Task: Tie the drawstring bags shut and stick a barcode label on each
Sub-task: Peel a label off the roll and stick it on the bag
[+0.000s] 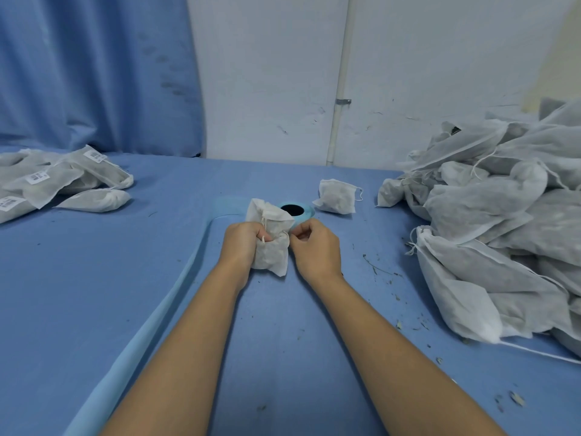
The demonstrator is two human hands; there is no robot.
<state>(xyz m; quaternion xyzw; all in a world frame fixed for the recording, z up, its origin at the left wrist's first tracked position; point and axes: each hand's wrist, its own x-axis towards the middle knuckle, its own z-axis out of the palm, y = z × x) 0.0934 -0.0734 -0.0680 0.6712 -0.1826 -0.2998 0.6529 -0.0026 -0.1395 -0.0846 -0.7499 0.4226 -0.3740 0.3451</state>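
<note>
A small white drawstring bag [273,251], filled and bunched at its neck, stands in the middle of the blue table. My left hand [243,243] grips it from the left, with a loop of its string showing between the fingers. My right hand [316,247] is closed just to the right of the bag's neck, fingertips pinched at the string. Behind the bag lies a blue label roll [300,212] with a dark core, partly hidden by the bag. Its liner strip [176,297] trails toward me on the left.
A tall heap of unlabelled bags [509,215] fills the right side. Labelled bags with barcode stickers [59,184] lie at the far left. One lone bag [337,196] sits behind the roll. Plant crumbs [377,269] dot the cloth. A blue curtain and a white wall stand behind.
</note>
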